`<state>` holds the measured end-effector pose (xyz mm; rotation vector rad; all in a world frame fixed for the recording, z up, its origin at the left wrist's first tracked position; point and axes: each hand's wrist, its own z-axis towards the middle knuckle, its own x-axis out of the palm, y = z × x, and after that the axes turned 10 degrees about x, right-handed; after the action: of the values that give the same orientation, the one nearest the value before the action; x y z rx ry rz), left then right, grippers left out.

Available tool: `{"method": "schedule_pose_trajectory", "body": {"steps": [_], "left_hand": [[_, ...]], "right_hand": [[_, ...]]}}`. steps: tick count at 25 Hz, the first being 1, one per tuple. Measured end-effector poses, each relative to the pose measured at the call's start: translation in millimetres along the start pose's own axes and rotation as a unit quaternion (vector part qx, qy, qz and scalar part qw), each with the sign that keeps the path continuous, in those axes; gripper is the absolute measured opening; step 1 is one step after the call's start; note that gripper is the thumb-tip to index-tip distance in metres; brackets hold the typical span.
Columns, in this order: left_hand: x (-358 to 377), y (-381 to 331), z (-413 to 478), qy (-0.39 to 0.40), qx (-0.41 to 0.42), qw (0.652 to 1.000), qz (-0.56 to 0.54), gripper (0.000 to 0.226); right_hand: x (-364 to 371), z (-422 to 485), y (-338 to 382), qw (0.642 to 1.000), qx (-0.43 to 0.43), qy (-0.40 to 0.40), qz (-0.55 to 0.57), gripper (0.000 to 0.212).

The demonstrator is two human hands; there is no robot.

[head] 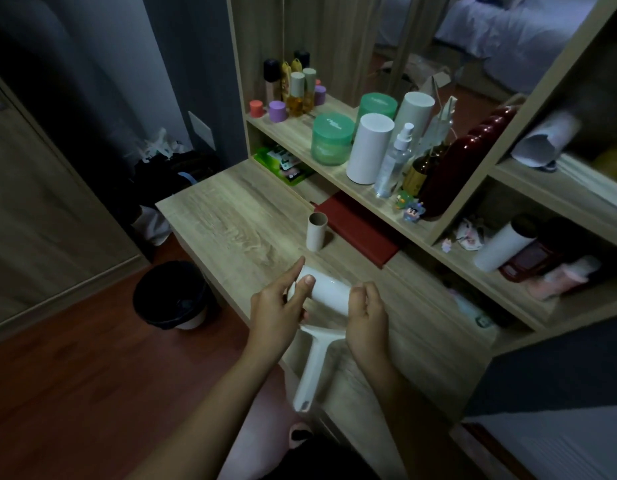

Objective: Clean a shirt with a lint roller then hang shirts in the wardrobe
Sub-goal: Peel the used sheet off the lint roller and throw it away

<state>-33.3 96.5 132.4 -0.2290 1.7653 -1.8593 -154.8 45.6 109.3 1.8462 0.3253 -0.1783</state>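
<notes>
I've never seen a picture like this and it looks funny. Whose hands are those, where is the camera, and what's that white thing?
There is only one picture, taken by a camera worn on a person's head, looking down, so you see their own two arms. The left hand wraps around the white roll of a lint roller; the right hand touches the roll's other end. Its handle hangs down toward the person. Beneath is a wooden desk with an empty cardboard tube standing on it and a red book behind. Jars and bottles fill the shelves. A bin sits on the floor.
</notes>
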Motion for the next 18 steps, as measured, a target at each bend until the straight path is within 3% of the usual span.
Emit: {"method": "schedule_pose_trajectory", "body": {"steps": [7,12,16,18], "left_hand": [[33,37,18,0.051,-0.073,0.994,-0.063,0.037],[58,72,24,0.014,-0.173,0.977,-0.123,0.043],[69,88,25,-0.032,-0.214,0.969,-0.121,0.048],[73,89,25,-0.053,-0.226,0.965,-0.124,0.047]], "right_hand": [[-20,51,-23,0.994,-0.003,0.027,-0.11,0.016],[-23,86,-49,0.983,0.03,0.068,-0.171,0.017],[-18,95,-56,0.985,0.121,0.076,-0.1,0.027],[-17,97,-56,0.987,0.123,0.087,-0.059,0.021]]}}
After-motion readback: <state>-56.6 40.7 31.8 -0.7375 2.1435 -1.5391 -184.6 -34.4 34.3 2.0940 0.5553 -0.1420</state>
